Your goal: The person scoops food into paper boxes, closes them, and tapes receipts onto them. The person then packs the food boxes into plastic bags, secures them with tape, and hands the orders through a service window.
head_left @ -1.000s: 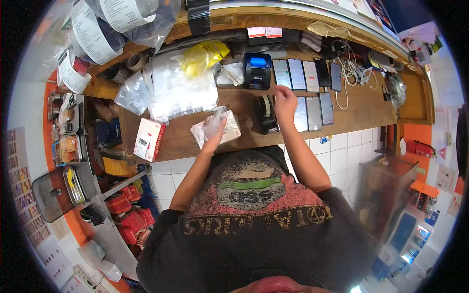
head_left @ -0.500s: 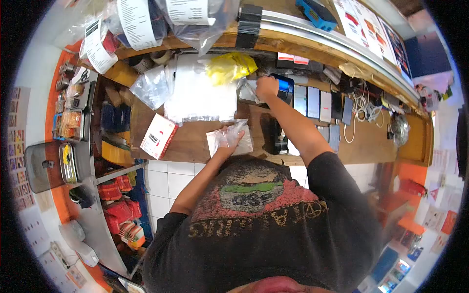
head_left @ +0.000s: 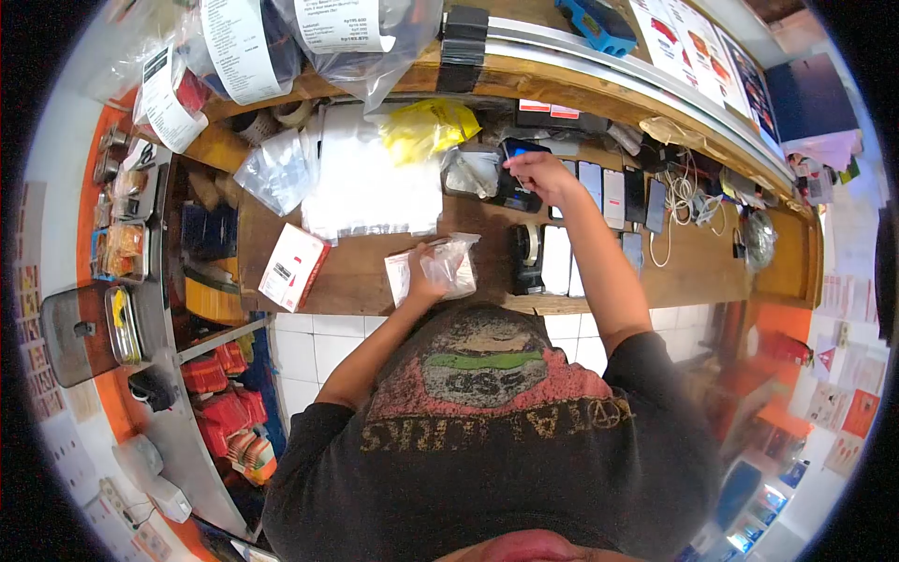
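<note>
My left hand grips a small white box near the table's front edge. A crumpled clear plastic bag lies over the box, against my fingers. My right hand is raised over a dark case with blue on it, its thumb and fingertips pinched together. Whatever is between those fingertips is too small to make out. Just left of the case sits a small tray with clear plastic in it. A black tape dispenser stands below my right hand, beside several phones.
A white and red box lies at the left. Behind are a stack of white plastic sheets, a clear bag and a yellow bag. White cables lie at the right. A wooden shelf overhangs the back.
My right hand has moved away from the small tray, to the right and nearer me, uncovering the tray. My left hand stays on the white box. The view has shifted slightly.
</note>
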A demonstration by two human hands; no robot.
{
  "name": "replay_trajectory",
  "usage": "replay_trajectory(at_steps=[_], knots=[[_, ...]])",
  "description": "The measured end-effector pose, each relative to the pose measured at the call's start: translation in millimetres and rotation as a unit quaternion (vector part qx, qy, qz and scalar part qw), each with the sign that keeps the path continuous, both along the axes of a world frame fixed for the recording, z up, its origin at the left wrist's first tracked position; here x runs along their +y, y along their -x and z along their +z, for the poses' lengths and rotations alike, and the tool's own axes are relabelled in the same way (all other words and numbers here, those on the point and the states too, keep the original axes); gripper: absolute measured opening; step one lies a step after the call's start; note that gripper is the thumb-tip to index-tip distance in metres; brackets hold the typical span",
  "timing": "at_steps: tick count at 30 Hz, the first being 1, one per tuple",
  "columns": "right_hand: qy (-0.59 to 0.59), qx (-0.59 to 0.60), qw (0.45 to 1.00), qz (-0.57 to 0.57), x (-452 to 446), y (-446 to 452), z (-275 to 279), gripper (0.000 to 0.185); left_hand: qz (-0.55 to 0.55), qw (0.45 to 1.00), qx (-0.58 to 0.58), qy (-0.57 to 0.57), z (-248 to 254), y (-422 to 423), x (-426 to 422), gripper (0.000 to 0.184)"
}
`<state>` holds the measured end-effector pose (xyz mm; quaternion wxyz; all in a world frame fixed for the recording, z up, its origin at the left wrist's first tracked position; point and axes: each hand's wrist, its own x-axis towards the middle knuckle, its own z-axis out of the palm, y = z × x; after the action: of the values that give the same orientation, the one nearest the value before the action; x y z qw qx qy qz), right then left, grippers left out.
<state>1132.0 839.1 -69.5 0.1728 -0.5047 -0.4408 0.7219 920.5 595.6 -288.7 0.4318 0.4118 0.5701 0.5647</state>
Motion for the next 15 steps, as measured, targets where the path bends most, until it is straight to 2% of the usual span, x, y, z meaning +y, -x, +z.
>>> replay_trajectory(at_steps=[2,3,4,6,7,8,11,14,15], knots=[[0.021,0.034,0.998,-0.043,-17,2,17,0.015,-0.011,0.999,-0.036,0.001,5,-2,9,0.038],[0.029,0.086,0.991,-0.094,-25,4,25,0.012,-0.017,0.998,-0.053,0.003,9,-3,13,0.035],[0.037,0.139,0.979,-0.145,-32,5,33,0.010,-0.023,0.997,-0.071,0.004,22,-3,17,0.031],[0.032,0.169,0.973,-0.155,-42,4,39,0.009,-0.034,0.996,-0.087,0.005,58,-2,17,0.028],[0.021,0.199,0.967,-0.159,-45,3,39,0.009,-0.086,0.980,0.169,-0.061,119,3,18,0.025],[0.009,0.228,0.960,-0.163,-48,4,38,0.009,-0.130,0.893,0.413,-0.124,163,6,18,0.023],[-0.016,0.212,0.965,-0.155,-62,7,20,0.011,-0.109,0.876,0.458,-0.106,199,-1,15,0.028],[-0.044,0.143,0.979,-0.134,-94,19,-2,0.012,-0.192,0.871,0.430,-0.142,161,4,16,0.027],[-0.107,0.086,0.984,-0.109,-108,26,3,0.012,-0.208,0.866,0.437,-0.127,191,0,17,0.028]])
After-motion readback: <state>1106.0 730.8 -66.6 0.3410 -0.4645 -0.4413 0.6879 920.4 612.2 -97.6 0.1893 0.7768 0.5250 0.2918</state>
